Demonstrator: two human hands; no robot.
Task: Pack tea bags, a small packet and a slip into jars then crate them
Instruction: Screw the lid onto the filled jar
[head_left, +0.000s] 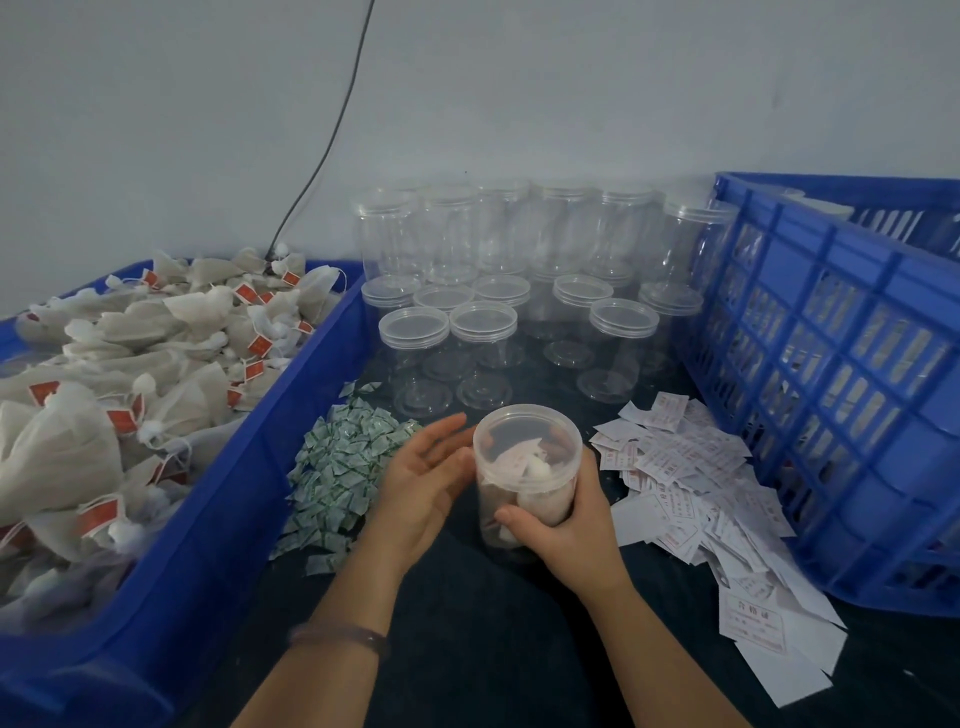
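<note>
Clear plastic jar (525, 478) is standing upright at lower centre of the frame, long axis vertical, lid on, pale tea bags and a slip showing through. Right hand (566, 525) is gripping its side, fingers wrapped round it. Left hand (423, 480) is hovering just beside it, fingers spread apart.

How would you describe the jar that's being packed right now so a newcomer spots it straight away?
Between the blue bin of tea bags and the blue slatted crate, find the cluster of clear empty jars. The filled jar stands in front of them, in the right hand's grip, and alone holds white contents.
</note>
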